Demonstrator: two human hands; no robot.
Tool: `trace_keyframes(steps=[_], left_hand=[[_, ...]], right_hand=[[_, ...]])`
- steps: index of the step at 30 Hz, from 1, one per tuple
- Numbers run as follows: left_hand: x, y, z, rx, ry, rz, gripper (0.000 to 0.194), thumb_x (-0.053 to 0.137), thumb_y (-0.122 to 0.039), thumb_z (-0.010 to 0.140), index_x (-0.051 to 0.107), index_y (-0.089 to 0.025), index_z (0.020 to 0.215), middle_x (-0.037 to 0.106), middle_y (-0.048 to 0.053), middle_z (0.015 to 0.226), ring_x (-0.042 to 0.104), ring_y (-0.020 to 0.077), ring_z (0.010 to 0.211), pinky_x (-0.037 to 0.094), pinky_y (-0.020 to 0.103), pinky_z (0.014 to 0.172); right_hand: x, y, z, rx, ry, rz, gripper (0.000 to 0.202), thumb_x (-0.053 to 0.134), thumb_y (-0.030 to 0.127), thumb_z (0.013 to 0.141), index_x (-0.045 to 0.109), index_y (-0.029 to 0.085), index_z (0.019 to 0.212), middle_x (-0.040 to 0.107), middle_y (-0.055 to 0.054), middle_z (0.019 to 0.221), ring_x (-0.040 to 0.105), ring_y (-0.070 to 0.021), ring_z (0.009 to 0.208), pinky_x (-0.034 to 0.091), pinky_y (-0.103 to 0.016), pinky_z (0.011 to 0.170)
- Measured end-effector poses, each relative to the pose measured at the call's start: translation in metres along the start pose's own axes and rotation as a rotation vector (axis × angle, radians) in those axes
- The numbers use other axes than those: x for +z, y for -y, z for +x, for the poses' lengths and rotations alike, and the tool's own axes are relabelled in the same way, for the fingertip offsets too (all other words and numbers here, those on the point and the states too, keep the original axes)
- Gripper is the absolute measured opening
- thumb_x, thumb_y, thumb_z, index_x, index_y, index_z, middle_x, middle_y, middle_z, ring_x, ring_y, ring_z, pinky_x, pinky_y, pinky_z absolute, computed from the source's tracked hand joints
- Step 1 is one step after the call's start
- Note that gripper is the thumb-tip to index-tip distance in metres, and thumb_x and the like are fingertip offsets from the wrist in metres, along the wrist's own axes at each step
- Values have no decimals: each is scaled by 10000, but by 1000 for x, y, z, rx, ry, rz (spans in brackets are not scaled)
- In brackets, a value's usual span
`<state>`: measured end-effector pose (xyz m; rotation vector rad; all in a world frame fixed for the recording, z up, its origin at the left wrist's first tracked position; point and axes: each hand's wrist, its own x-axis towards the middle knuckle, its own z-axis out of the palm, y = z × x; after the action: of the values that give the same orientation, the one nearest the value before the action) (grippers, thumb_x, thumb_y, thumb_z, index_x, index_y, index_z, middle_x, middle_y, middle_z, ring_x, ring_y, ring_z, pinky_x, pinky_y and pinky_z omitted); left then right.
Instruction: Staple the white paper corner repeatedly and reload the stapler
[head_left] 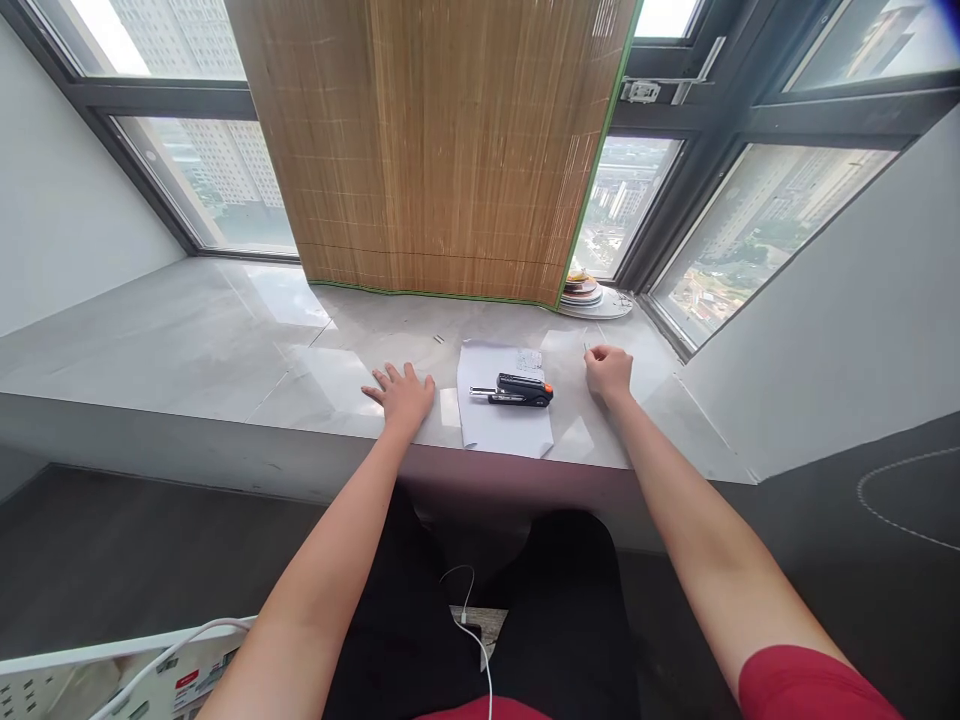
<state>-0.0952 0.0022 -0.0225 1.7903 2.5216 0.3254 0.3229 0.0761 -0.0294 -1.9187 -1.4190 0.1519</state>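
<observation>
We have our two hands well apart on the windowsill (187, 350), with the black stapler (517, 391) lying between them. Its long axis runs across from one hand toward the other: the orange-tipped end points to our right hand (609, 372), the slim metal end to our left hand (405, 400). The bulk of its body sits slightly nearer the right. Our left hand rests palm down, fingers spread; our right is curled closed, and we cannot tell whether its fingertips pinch something thin. Under the stapler are white papers (502, 430), touching neither hand. Small metal pieces (439, 339) lie beyond our left hand, toward the window. Past our right hand are stacked plates (592, 303), beside the hanging bamboo blind (450, 150). Nothing stands between either hand and the stapler.
</observation>
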Motion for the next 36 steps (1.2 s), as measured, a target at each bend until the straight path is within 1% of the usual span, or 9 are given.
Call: trace_keyframes(steps=[5, 7, 10, 12, 18, 23, 28, 33, 36], left_hand=[[-3, 3, 2, -11, 35, 18, 719, 335, -558, 1069, 482, -135, 1631, 284, 276, 1778, 180, 553, 1645, 186, 846, 1224], [-10, 7, 10, -10, 74, -1, 694, 380, -569, 1063, 558, -124, 1564, 381, 287, 1726, 266, 551, 1613, 263, 820, 1210], [-23, 6, 35, 57, 94, -140, 541, 386, -428, 1086, 682, -116, 1414, 618, 271, 1519, 546, 447, 1449, 454, 629, 1173], [-29, -3, 56, 161, 61, -222, 493, 374, -213, 1053, 685, -134, 1428, 652, 218, 1506, 611, 348, 1405, 485, 488, 1175], [-16, -36, 90, 433, 82, -155, 713, 402, -28, 951, 521, -228, 1624, 460, 93, 1733, 375, 253, 1627, 363, 461, 1293], [0, -32, 71, 373, 23, -117, 516, 349, -50, 1008, 695, -176, 1369, 688, 200, 1368, 635, 304, 1317, 469, 438, 1143], [2, -23, 43, 362, -82, -126, 278, 417, -155, 1077, 681, -174, 1161, 682, 188, 1261, 642, 314, 1197, 495, 406, 1001], [5, -36, 20, 445, -65, -531, 219, 374, -178, 1107, 557, -227, 1216, 723, 75, 1045, 649, 225, 835, 479, 342, 777], [8, -49, 11, 537, -86, -697, 246, 337, -207, 1116, 561, -232, 1213, 677, 49, 933, 604, 213, 772, 470, 337, 757]], right_hand=[[10, 19, -38, -115, 171, -229, 174, 555, 246, 937, 680, 203, 823, 749, -114, 919, 647, -249, 874, 416, -323, 784], [14, 25, -45, -192, 196, -321, 183, 529, 231, 957, 673, 202, 849, 742, -129, 980, 646, -257, 917, 413, -332, 809], [17, 29, -45, -221, 205, -356, 205, 501, 229, 983, 672, 199, 873, 733, -151, 1015, 650, -273, 947, 423, -358, 844], [17, 28, -42, -224, 213, -354, 207, 501, 233, 989, 668, 201, 872, 733, -155, 1019, 654, -282, 958, 425, -370, 846], [15, 27, -41, -224, 212, -358, 192, 505, 231, 989, 652, 201, 869, 736, -150, 1013, 659, -278, 941, 412, -369, 825], [12, 29, -41, -210, 234, -314, 194, 499, 220, 981, 630, 211, 838, 719, -123, 956, 640, -265, 908, 411, -361, 832], [11, 29, -40, -210, 226, -302, 186, 512, 215, 970, 585, 218, 799, 712, -111, 917, 619, -250, 869, 388, -352, 803], [12, 27, -39, -200, 228, -280, 190, 526, 221, 954, 553, 226, 767, 706, -95, 882, 607, -245, 846, 388, -350, 792], [11, 26, -38, -200, 223, -244, 194, 533, 213, 936, 532, 231, 743, 698, -85, 861, 596, -239, 834, 385, -342, 776]])
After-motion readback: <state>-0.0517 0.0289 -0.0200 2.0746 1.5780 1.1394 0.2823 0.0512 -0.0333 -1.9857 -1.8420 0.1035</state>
